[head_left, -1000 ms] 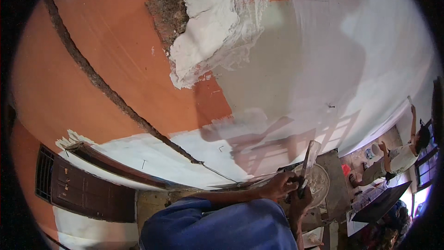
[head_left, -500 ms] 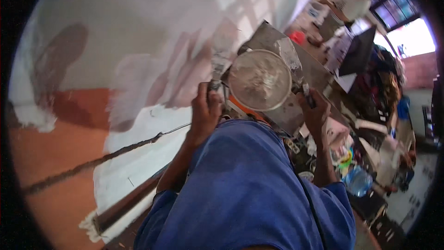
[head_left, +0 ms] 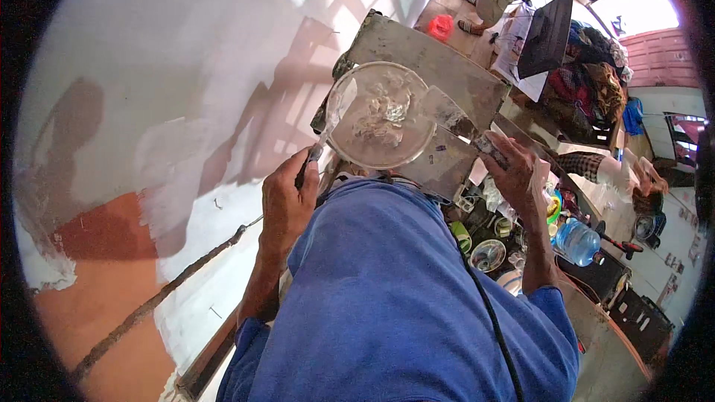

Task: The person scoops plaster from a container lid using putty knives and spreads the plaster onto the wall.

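A round bucket (head_left: 381, 64) of greyish, wet putty (head_left: 380, 115) stands between my hands. My left hand (head_left: 287, 197) is closed round the dark handle of a putty knife (head_left: 306, 167), whose blade points up along the bucket's left rim. My right hand (head_left: 515, 179) grips a wider, putty-smeared scraper (head_left: 445, 113). Its blade reaches over the bucket's right side; whether it touches the putty I cannot tell. Beneath the bucket is a stained grey tabletop (head_left: 465, 67).
A patchy white and orange wall (head_left: 186, 52) with a dark groove (head_left: 141, 313) rises at left. A co-worker (head_left: 497, 0) stands at the far right, near a red bag (head_left: 441, 27). Piled clothes (head_left: 592, 93), a dark panel (head_left: 547, 33) and a blue water jug (head_left: 577, 242) crowd the right.
The view has shifted, showing more of the room at right. The right scraper's blade has swung from beyond the bucket's upper right rim to over its right side. Both hands keep their tools.
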Action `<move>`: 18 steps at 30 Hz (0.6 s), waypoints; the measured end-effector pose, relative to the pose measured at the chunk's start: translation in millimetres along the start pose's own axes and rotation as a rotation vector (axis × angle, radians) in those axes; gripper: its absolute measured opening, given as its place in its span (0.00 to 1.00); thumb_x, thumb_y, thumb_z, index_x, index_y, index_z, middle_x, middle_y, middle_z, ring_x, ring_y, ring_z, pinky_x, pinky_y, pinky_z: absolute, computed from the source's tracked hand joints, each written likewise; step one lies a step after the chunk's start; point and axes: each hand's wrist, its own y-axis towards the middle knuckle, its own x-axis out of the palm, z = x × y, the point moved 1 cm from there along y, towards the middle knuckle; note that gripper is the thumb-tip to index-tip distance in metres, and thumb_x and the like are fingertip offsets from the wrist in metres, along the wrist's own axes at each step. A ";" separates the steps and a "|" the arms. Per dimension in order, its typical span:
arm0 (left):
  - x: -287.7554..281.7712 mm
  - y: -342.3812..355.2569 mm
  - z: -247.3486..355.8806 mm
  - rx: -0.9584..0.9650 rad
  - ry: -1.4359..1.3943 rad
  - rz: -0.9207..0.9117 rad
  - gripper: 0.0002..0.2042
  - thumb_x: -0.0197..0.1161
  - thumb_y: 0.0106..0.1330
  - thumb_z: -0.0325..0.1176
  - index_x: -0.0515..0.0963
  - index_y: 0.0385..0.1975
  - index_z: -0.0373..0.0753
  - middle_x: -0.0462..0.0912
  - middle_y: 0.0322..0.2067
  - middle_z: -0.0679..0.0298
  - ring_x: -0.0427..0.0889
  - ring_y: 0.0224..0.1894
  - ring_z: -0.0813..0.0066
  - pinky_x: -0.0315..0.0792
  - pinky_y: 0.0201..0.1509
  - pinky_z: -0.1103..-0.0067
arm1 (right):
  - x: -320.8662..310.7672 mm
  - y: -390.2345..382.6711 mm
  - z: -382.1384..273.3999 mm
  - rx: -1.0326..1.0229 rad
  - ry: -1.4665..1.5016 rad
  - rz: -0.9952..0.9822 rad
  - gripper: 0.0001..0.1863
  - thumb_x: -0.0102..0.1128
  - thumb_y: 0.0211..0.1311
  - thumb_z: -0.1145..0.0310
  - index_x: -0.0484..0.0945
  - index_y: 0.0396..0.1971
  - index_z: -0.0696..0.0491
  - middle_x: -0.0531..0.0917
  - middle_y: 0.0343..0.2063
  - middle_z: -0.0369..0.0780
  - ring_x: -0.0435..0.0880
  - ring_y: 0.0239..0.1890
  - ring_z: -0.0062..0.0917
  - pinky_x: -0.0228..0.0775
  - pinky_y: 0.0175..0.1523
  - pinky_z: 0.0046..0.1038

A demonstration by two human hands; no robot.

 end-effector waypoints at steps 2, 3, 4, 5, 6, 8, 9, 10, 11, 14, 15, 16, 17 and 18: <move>-5.0 2.0 3.9 -0.062 0.034 -0.068 0.14 0.50 0.62 0.32 0.72 0.42 0.29 0.77 0.34 0.46 0.79 0.34 0.56 0.71 0.38 0.71 | -9.6 6.4 -9.3 -0.023 0.023 0.003 0.18 0.60 0.48 0.65 0.75 0.42 0.51 0.80 0.29 0.43 0.80 0.32 0.36 0.70 0.36 0.33; -4.5 2.3 3.4 -0.064 0.033 -0.069 0.14 0.50 0.62 0.32 0.72 0.42 0.29 0.77 0.34 0.46 0.79 0.34 0.56 0.71 0.38 0.71 | -12.3 10.5 -13.1 -0.056 0.052 0.007 0.18 0.60 0.48 0.65 0.75 0.41 0.52 0.80 0.30 0.43 0.80 0.31 0.36 0.70 0.36 0.32; -3.6 2.3 3.1 -0.049 0.028 -0.074 0.14 0.50 0.62 0.32 0.72 0.42 0.28 0.77 0.34 0.46 0.79 0.35 0.56 0.71 0.38 0.71 | -11.8 14.3 -12.8 -0.093 -0.020 0.004 0.18 0.60 0.48 0.64 0.75 0.41 0.52 0.80 0.29 0.43 0.80 0.30 0.35 0.71 0.35 0.31; -3.5 2.3 2.3 -0.035 0.023 -0.078 0.14 0.50 0.62 0.32 0.72 0.41 0.28 0.77 0.34 0.46 0.79 0.35 0.56 0.71 0.39 0.71 | -11.2 17.3 -12.4 -0.095 -0.020 0.001 0.18 0.60 0.48 0.64 0.75 0.41 0.52 0.80 0.29 0.43 0.80 0.30 0.35 0.71 0.35 0.31; -2.6 2.7 0.3 -0.038 0.022 -0.077 0.14 0.50 0.62 0.32 0.72 0.41 0.28 0.77 0.34 0.46 0.79 0.35 0.56 0.71 0.39 0.71 | -10.4 19.9 -11.9 -0.114 -0.007 -0.006 0.18 0.60 0.48 0.64 0.76 0.41 0.52 0.80 0.29 0.43 0.80 0.29 0.36 0.71 0.34 0.31; 0.4 3.9 -3.9 0.007 0.039 -0.084 0.14 0.51 0.62 0.33 0.72 0.41 0.28 0.77 0.34 0.45 0.78 0.37 0.53 0.70 0.41 0.71 | -10.5 23.1 -12.6 -0.133 0.006 -0.017 0.18 0.61 0.47 0.64 0.76 0.41 0.52 0.80 0.28 0.43 0.80 0.29 0.36 0.71 0.34 0.31; 0.7 4.3 -4.7 0.005 0.038 -0.084 0.14 0.51 0.62 0.33 0.72 0.41 0.28 0.77 0.34 0.45 0.78 0.37 0.53 0.70 0.41 0.71 | -12.1 24.3 -14.0 -0.147 -0.016 -0.034 0.18 0.61 0.46 0.64 0.76 0.41 0.51 0.80 0.28 0.43 0.80 0.29 0.35 0.71 0.34 0.31; 0.8 4.5 -5.3 0.008 0.043 -0.079 0.15 0.51 0.62 0.34 0.72 0.40 0.28 0.77 0.35 0.44 0.78 0.37 0.52 0.70 0.42 0.70 | -12.8 25.4 -14.9 -0.160 -0.037 -0.050 0.19 0.62 0.46 0.64 0.77 0.41 0.51 0.81 0.28 0.43 0.80 0.29 0.35 0.71 0.35 0.30; 1.6 5.2 -5.6 0.014 0.045 -0.076 0.15 0.51 0.62 0.34 0.72 0.40 0.27 0.77 0.35 0.44 0.77 0.38 0.51 0.70 0.43 0.70 | -12.0 26.3 -12.3 -0.158 -0.040 -0.052 0.19 0.62 0.46 0.64 0.77 0.41 0.51 0.81 0.28 0.43 0.80 0.29 0.35 0.71 0.35 0.30; 0.9 9.0 -5.4 0.022 0.053 -0.119 0.16 0.50 0.62 0.35 0.72 0.40 0.27 0.76 0.36 0.43 0.77 0.39 0.50 0.70 0.44 0.69 | -8.8 32.2 -3.4 -0.139 0.069 -0.085 0.19 0.64 0.44 0.64 0.77 0.40 0.51 0.81 0.31 0.43 0.81 0.31 0.33 0.72 0.36 0.29; 1.0 9.6 -7.0 0.020 0.053 -0.119 0.16 0.50 0.62 0.35 0.72 0.40 0.27 0.76 0.36 0.43 0.77 0.39 0.50 0.70 0.44 0.69 | -8.3 34.7 -2.8 -0.148 0.087 -0.106 0.20 0.64 0.44 0.65 0.77 0.41 0.50 0.81 0.32 0.43 0.81 0.31 0.33 0.72 0.36 0.28; 1.4 10.1 -8.6 0.041 0.063 -0.119 0.16 0.50 0.62 0.35 0.72 0.40 0.26 0.76 0.36 0.43 0.77 0.40 0.51 0.70 0.45 0.69 | -7.3 36.6 -2.0 -0.156 0.104 -0.128 0.20 0.65 0.44 0.65 0.77 0.41 0.50 0.81 0.33 0.43 0.81 0.32 0.32 0.73 0.36 0.28; 1.2 10.2 -8.7 0.064 0.071 -0.120 0.16 0.50 0.62 0.35 0.72 0.40 0.26 0.76 0.37 0.43 0.77 0.41 0.51 0.70 0.45 0.69 | -7.4 37.6 -1.7 -0.155 0.103 -0.128 0.20 0.65 0.44 0.65 0.77 0.41 0.50 0.81 0.33 0.43 0.81 0.32 0.32 0.73 0.36 0.28; 1.6 10.2 -8.6 0.064 0.069 -0.122 0.16 0.50 0.62 0.35 0.72 0.40 0.26 0.76 0.37 0.43 0.77 0.41 0.51 0.70 0.45 0.69 | -6.6 38.2 -0.9 -0.124 0.142 -0.162 0.20 0.64 0.44 0.65 0.77 0.41 0.50 0.81 0.33 0.44 0.81 0.32 0.32 0.73 0.36 0.27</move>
